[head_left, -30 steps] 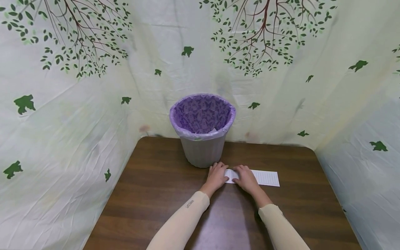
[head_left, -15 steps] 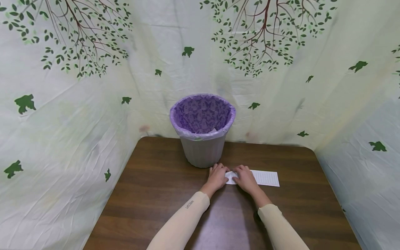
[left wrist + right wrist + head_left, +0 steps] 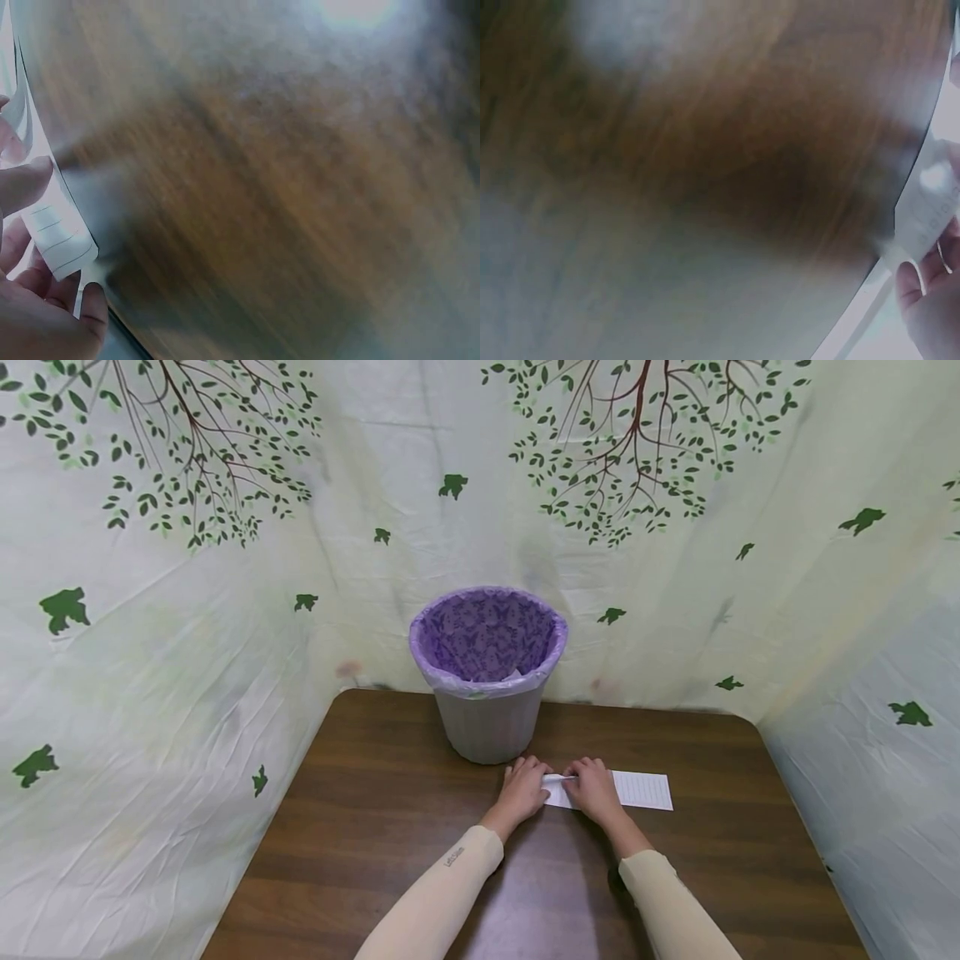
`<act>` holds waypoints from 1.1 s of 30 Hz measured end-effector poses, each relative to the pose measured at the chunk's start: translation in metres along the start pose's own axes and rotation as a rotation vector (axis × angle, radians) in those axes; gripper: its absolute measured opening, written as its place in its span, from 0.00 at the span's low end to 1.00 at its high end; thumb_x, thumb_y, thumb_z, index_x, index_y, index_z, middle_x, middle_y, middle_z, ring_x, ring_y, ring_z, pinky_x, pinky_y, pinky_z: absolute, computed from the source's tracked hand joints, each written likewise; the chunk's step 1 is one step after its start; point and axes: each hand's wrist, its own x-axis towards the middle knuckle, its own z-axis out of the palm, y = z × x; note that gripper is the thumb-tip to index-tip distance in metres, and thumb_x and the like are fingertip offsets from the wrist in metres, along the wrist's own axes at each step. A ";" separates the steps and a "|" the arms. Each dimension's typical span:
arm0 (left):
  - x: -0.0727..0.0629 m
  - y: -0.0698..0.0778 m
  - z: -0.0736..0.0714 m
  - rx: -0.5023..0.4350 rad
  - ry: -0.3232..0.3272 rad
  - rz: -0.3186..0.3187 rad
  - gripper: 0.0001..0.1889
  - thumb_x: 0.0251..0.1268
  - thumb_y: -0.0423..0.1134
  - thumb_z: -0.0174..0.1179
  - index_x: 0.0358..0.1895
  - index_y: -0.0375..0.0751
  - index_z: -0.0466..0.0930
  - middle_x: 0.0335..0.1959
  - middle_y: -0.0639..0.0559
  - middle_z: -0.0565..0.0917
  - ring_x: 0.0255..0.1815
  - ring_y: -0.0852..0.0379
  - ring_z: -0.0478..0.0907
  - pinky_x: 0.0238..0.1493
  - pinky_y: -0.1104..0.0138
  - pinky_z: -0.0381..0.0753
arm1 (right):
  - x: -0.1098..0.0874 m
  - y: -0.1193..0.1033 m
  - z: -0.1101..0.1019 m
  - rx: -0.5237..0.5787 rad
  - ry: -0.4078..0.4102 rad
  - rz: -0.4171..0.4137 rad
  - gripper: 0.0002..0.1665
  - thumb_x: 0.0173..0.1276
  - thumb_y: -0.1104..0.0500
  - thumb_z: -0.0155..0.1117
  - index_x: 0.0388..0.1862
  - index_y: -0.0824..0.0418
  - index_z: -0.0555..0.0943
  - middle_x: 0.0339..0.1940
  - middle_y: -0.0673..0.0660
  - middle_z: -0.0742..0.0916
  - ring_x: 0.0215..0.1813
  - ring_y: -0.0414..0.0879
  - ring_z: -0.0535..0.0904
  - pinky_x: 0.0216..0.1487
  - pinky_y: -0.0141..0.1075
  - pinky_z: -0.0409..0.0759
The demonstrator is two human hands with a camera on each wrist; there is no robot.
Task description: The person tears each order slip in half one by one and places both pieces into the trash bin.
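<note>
A long narrow strip of lined white paper (image 3: 643,790) lies on the brown table in front of the bin. At its left end my left hand (image 3: 522,789) pinches it; in the left wrist view, the thumb (image 3: 28,184) lies on the paper (image 3: 64,240) with fingers behind. My right hand (image 3: 595,791) grips the strip near its middle, a short gap from the left hand. Between the hands the far edge of the paper stands slightly raised. The right wrist view catches only part of the right hand (image 3: 939,300) and the paper (image 3: 919,225), washed out by glare.
A grey waste bin (image 3: 491,718) with a purple patterned liner (image 3: 487,631) stands just behind the left hand; a bit of something white shows inside. The wooden table (image 3: 360,827) ends at a pale cloth backdrop (image 3: 645,660) printed with leaves and branches.
The paper between the hands has lifted and creased at its far edge. Both hands have shifted only slightly, towards me. The bin has stayed in place.
</note>
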 end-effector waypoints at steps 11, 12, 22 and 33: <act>0.001 -0.005 0.000 -0.169 0.164 0.056 0.04 0.71 0.41 0.69 0.44 0.50 0.90 0.46 0.55 0.90 0.51 0.53 0.82 0.54 0.58 0.74 | 0.001 -0.002 -0.006 0.182 -0.034 0.052 0.05 0.64 0.68 0.74 0.34 0.61 0.85 0.33 0.56 0.90 0.35 0.47 0.81 0.43 0.43 0.80; 0.001 -0.006 0.000 -0.174 0.177 0.061 0.03 0.71 0.41 0.69 0.43 0.50 0.90 0.44 0.55 0.91 0.50 0.54 0.82 0.54 0.59 0.74 | 0.001 -0.002 -0.007 0.196 -0.030 0.047 0.05 0.65 0.67 0.74 0.34 0.61 0.85 0.33 0.56 0.90 0.35 0.46 0.81 0.43 0.43 0.79; -0.002 -0.011 -0.011 -0.277 0.191 0.110 0.04 0.72 0.43 0.68 0.40 0.49 0.90 0.40 0.56 0.91 0.46 0.56 0.81 0.58 0.58 0.75 | -0.006 -0.012 -0.027 0.257 0.001 -0.011 0.04 0.72 0.60 0.73 0.35 0.57 0.88 0.33 0.52 0.91 0.37 0.42 0.83 0.42 0.36 0.80; -0.016 -0.009 -0.040 -0.396 0.229 0.191 0.04 0.72 0.41 0.69 0.41 0.47 0.90 0.41 0.53 0.91 0.49 0.51 0.82 0.58 0.59 0.75 | -0.014 -0.025 -0.047 0.307 0.059 -0.092 0.04 0.71 0.60 0.73 0.35 0.56 0.89 0.33 0.50 0.92 0.37 0.40 0.83 0.41 0.33 0.79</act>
